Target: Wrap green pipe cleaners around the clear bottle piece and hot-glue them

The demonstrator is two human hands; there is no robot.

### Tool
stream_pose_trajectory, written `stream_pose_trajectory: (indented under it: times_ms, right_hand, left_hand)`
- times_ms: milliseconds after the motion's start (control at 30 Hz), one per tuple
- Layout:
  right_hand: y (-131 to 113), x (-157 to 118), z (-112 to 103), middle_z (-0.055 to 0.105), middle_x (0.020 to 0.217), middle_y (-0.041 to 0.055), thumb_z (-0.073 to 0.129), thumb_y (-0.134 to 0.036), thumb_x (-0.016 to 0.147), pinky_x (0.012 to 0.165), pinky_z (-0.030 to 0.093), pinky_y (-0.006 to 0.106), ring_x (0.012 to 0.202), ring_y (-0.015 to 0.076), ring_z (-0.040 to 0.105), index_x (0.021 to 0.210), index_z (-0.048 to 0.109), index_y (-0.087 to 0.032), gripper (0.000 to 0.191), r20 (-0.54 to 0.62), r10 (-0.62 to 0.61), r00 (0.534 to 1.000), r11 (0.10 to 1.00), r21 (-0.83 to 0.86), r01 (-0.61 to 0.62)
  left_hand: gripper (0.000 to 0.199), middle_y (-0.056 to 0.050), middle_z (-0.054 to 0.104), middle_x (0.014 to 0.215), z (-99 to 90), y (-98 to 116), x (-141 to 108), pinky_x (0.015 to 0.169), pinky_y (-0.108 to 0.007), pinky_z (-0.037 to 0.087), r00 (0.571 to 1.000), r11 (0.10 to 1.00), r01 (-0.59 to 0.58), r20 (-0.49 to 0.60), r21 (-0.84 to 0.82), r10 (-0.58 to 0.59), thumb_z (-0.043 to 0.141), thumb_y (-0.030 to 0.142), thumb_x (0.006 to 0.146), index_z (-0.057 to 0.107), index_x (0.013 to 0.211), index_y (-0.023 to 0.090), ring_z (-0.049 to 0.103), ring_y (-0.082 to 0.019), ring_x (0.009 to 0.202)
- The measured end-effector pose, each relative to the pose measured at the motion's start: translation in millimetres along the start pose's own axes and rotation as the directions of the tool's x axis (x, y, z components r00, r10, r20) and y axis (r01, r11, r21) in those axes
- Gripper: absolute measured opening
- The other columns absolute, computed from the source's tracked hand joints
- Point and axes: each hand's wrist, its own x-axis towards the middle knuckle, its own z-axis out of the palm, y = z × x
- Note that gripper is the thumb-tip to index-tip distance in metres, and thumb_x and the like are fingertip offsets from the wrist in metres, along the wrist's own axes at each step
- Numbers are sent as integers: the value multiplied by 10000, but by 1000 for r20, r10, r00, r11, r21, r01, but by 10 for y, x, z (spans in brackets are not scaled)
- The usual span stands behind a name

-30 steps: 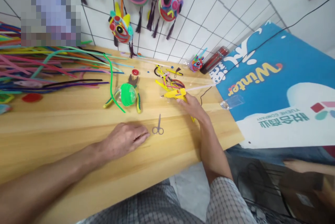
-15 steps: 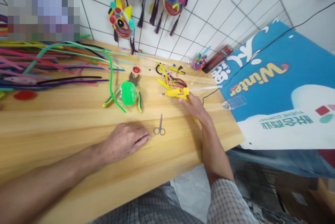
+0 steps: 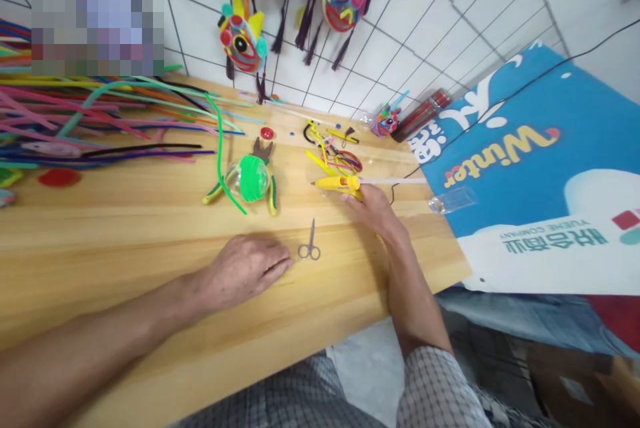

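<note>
My right hand (image 3: pixel 374 209) is wrapped round the handle of a yellow hot glue gun (image 3: pixel 341 183). Its nozzle points left, and a clear glue stick (image 3: pixel 393 181) sticks out behind it. My left hand (image 3: pixel 250 268) rests on the tabletop with fingers curled and pressed together; no object shows in it, though the palm is hidden. Just right of its fingertips lie small metal scissors (image 3: pixel 311 248). Beyond them is a clear ball (image 3: pixel 233 179) partly covered in a green strip coil (image 3: pixel 254 179), with a loose green strip (image 3: pixel 220 148) beside it. It sits on pliers (image 3: pixel 273 198) with yellow-green handles.
Many coloured strips (image 3: pixel 115 111) cover the table's left end. Yellow scraps and cords (image 3: pixel 333 155) lie beyond the glue gun. A red button (image 3: pixel 267 133), a clear plastic piece (image 3: pixel 453 201) and a dark red bottle (image 3: pixel 420 116) are near. Colourful masks (image 3: pixel 243 41) hang on the wall grid.
The view has shifted slightly, moving the scene a little right. The glue gun has turned slightly in my right hand. My left hand stays in its place on the table.
</note>
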Motion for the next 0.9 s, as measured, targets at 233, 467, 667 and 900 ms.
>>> stream_pose_trajectory:
  times_ms: [233,467,667,900]
  right_hand:
    - [-16,17,18,751,950,106,590,-454,1013,795,476,338,875,261,671,936,670,-197,280,39,-29,999,1000,11,29]
    - [65,35,20,743,951,91,611,-477,990,785,480,332,871,256,667,1015,690,-200,288,-16,20,1000,998,52,-19]
    - [35,52,52,726,926,86,601,-479,983,785,483,338,847,247,653,924,642,-204,284,-4,41,999,997,69,-41]
    - [-1,29,57,737,941,89,619,-485,987,810,497,344,884,259,670,928,643,-212,281,-6,22,1000,997,68,-22]
  left_hand:
    - [389,-7,747,735,5,-1,7,624,-285,442,1000,1000,2,20,3,-2,469,308,1104,692,805,200,697,-167,667]
    - [402,-17,750,739,12,-14,-1,636,-274,451,999,1000,15,38,1,-15,450,318,1106,700,813,201,697,-161,678]
    - [385,-13,748,747,12,-8,-2,638,-273,453,1000,1000,6,30,-1,-6,464,303,1105,696,816,200,692,-165,685]
    - [363,-17,733,735,-1,-4,-4,633,-274,446,1000,999,6,14,-32,-5,490,288,1096,689,806,197,672,-163,670]
